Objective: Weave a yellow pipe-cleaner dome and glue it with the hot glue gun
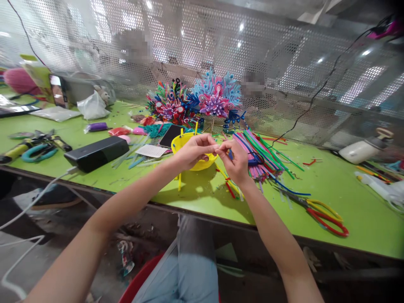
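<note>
My left hand (198, 150) and my right hand (234, 159) meet fingertip to fingertip above the table, both pinched closed. Whatever lies between the fingertips is too small to make out. Behind and below my left hand is a yellow bowl-like piece (178, 145) with yellow stems sticking out of it; my left hand hides part of it. Just right of my right hand lies a bundle of coloured pipe cleaners (263, 153), pink, green and blue. Red and yellow pieces (229, 188) lie on the table below my right hand.
Scissors (318, 212) with red and yellow handles lie at the right. A black box (97, 153) with a white cable, pliers (52, 141) and a phone (172, 135) are leftward. Colourful pipe-cleaner flowers (217, 99) stand before a perforated metal screen (202, 42). A glue gun (380, 187) lies far right.
</note>
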Action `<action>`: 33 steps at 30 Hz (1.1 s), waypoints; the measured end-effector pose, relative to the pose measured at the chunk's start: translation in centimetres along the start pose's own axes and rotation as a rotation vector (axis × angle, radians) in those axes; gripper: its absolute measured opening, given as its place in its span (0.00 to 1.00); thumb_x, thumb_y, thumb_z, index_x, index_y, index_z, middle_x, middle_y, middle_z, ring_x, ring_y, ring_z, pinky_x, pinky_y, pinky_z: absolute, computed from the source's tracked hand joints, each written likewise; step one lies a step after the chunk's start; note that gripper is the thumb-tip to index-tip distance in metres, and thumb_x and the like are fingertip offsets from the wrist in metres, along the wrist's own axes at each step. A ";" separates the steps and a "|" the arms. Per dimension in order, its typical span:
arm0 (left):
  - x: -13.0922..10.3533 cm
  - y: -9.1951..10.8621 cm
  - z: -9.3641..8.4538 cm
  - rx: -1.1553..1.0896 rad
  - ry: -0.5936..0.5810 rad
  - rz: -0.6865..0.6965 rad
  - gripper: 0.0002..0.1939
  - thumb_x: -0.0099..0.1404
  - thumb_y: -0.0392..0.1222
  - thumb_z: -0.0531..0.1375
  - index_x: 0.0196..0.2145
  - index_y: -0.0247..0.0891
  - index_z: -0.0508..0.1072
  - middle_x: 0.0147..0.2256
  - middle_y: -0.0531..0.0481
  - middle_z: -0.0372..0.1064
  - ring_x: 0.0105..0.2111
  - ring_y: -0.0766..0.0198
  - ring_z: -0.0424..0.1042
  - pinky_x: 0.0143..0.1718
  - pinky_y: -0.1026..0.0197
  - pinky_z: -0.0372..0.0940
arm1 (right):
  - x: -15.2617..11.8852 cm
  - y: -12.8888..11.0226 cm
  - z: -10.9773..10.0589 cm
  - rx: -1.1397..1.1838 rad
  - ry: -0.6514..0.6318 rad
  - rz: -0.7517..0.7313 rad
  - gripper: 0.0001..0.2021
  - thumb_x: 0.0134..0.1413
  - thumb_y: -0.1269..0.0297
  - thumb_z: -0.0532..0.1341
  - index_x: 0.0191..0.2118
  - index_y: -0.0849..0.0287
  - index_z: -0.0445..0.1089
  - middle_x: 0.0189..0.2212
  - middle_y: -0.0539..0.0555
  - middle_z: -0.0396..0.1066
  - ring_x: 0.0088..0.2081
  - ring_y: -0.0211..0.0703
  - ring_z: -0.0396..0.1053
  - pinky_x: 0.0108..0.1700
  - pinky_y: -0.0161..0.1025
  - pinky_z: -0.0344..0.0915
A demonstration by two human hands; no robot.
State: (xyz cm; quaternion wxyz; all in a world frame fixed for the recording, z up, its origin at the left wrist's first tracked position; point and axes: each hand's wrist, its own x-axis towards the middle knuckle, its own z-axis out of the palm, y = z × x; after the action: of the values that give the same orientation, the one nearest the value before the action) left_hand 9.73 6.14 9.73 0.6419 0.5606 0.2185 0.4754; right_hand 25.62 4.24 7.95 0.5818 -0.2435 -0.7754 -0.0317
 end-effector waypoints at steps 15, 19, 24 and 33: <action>0.1 0.1 -0.5 0.174 -0.044 0.101 0.24 0.45 0.55 0.74 0.26 0.35 0.69 0.22 0.56 0.66 0.20 0.75 0.63 0.17 0.73 0.60 | 0.2 -0.6 -0.2 0.085 -0.011 0.141 0.05 0.58 0.64 0.60 0.31 0.55 0.65 0.27 0.49 0.68 0.29 0.38 0.66 0.34 0.39 0.64; 0.1 0.1 -0.6 0.418 0.011 0.295 0.25 0.48 0.59 0.71 0.27 0.34 0.70 0.23 0.54 0.66 0.21 0.72 0.64 0.19 0.69 0.61 | 0.3 -0.6 -0.4 -0.024 0.000 0.117 0.03 0.55 0.66 0.59 0.30 0.55 0.66 0.25 0.48 0.69 0.27 0.37 0.65 0.32 0.38 0.63; 0.0 0.0 -0.6 0.692 0.089 0.435 0.25 0.55 0.64 0.65 0.27 0.35 0.72 0.25 0.50 0.69 0.25 0.68 0.65 0.21 0.69 0.59 | 0.3 -0.1 -0.5 -0.081 -0.038 0.108 0.04 0.55 0.67 0.60 0.29 0.56 0.67 0.25 0.49 0.70 0.26 0.37 0.65 0.30 0.37 0.63; 0.3 -0.1 -1.3 0.847 0.049 0.500 0.20 0.60 0.58 0.62 0.27 0.36 0.72 0.26 0.49 0.69 0.26 0.68 0.66 0.21 0.70 0.58 | 0.4 0.6 -0.9 -0.087 -0.146 0.103 0.05 0.54 0.67 0.58 0.28 0.55 0.66 0.25 0.49 0.69 0.28 0.38 0.64 0.33 0.37 0.61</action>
State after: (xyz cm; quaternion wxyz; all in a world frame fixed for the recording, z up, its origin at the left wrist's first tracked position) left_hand 8.87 7.03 9.34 0.2185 0.7962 0.2664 0.4974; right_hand 26.59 4.61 8.49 0.5134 -0.3097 -0.8001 -0.0179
